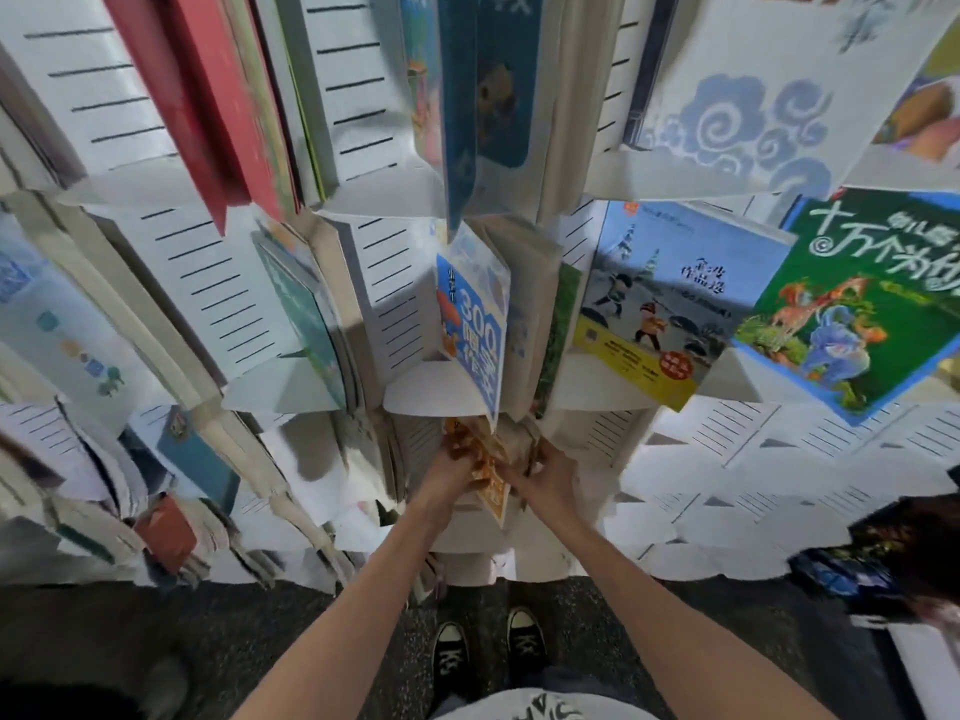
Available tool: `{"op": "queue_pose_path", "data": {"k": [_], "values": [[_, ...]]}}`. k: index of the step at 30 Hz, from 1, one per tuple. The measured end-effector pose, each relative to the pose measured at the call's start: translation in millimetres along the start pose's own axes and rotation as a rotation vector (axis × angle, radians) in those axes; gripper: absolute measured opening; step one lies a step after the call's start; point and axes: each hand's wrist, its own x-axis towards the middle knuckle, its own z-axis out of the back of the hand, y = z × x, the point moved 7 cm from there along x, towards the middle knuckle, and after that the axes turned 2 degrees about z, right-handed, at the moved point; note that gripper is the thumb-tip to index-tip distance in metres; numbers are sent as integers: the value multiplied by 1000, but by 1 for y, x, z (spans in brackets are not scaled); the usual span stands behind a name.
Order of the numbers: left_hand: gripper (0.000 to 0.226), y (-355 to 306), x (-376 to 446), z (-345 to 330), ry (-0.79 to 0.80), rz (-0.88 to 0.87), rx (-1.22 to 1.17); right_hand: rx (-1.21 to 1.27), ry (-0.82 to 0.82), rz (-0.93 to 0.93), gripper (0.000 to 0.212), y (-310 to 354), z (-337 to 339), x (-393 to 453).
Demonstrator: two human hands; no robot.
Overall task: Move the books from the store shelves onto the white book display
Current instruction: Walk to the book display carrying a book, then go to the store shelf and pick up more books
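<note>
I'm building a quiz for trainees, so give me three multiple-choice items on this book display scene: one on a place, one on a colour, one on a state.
1. Where is the orange book?
A. on the floor
B. at a low pocket of the white display
C. on the top tier

2. Main cover colour of the book far right?
A. green
B. red
C. black

3. What are the hands doing?
A. hanging idle
B. both holding the orange book
C. only one touching it

Key: B, it sits low at the centre; A, its cover is green; B, left hand and right hand both grip it.
</note>
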Motion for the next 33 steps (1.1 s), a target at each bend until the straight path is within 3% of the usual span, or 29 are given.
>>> {"op": "queue_pose_path", "data": {"k": [7, 19, 21, 24, 28, 33], "values": [[41, 12, 22, -1, 76, -60, -8, -145, 10, -86, 58, -1, -1, 5], [42, 16, 21, 1, 80, -7, 45, -280, 131, -213, 69, -10, 7, -17], [45, 22, 33, 8, 74, -9, 169, -270, 127, -237, 78, -16, 13, -21], [33, 25, 32, 12, 83, -33, 469, -264, 127, -262, 74, -22, 26, -32], [12, 7, -24, -6, 252, -157, 1062, -314, 138, -273, 62, -30, 44, -62], [25, 17, -39, -38, 301, -339, 1334, -539, 77, -204, 52, -33, 71, -108]]}}
